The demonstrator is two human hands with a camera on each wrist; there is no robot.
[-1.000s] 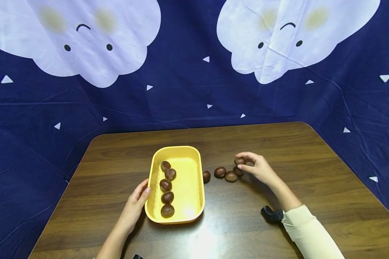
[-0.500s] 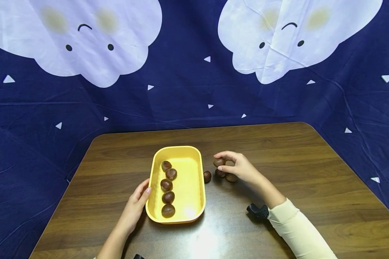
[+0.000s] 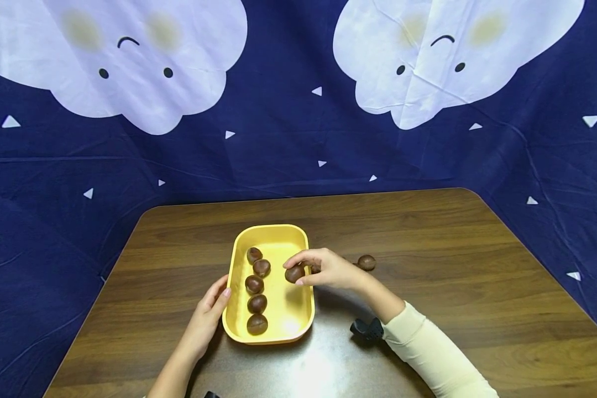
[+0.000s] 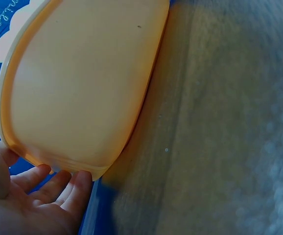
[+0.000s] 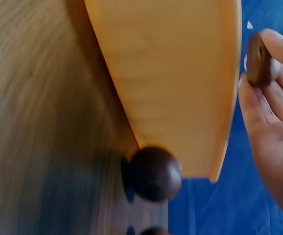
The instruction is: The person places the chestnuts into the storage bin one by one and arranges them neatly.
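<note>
A yellow rectangular tray (image 3: 288,326) stands on the table with several brown chestnuts (image 3: 257,303) lined up along its left side. My left hand (image 3: 206,318) grips the tray's left wall, thumb at the rim and fingers against the outside; in the left wrist view the fingertips (image 4: 85,177) lie along the tray's end. Between the thumb and fingers of my right hand (image 3: 333,271) a chestnut (image 3: 293,274) is pinched, over the inside of the tray near its right rim. In the right wrist view that held chestnut (image 5: 260,61) is beyond the tray's rim.
To the right of the tray, more chestnuts lie on the wooden table (image 3: 428,237), one chestnut (image 3: 366,262) in plain sight and others partly hidden by my right hand. One dark chestnut (image 5: 155,174) is close to the tray's outer wall. A blue cloud-print cloth (image 3: 288,143) hangs behind.
My right hand has carried the pinched chestnut leftward from the group on the table to above the tray's right part. My left hand and the tray have stayed put.
</note>
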